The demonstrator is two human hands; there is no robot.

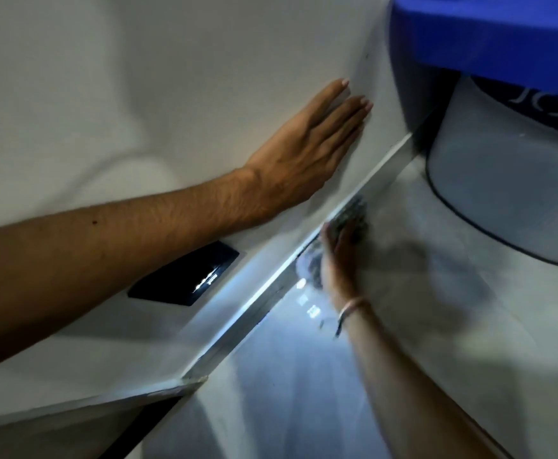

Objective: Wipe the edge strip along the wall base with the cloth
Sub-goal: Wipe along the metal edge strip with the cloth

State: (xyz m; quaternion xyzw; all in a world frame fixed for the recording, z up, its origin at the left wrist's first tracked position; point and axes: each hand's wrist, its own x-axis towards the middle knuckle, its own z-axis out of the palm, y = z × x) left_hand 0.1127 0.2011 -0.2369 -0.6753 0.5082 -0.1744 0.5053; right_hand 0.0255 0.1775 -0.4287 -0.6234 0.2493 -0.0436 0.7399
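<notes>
The edge strip (261, 293) runs diagonally from lower left to upper right where the white wall meets the glossy floor. My right hand (340, 253) presses a grey mottled cloth (350, 213) against the strip near its middle; the hand and cloth are blurred. A thin bangle sits on that wrist. My left hand (307, 154) lies flat on the wall above the strip, fingers together and stretched out, holding nothing.
A black wall plate (184, 276) with a bright reflection sits on the wall below my left forearm. A white bucket-like container (509, 180) with a blue top (489, 31) stands on the floor at the upper right, close to the strip's far end. A wall corner lies at bottom left.
</notes>
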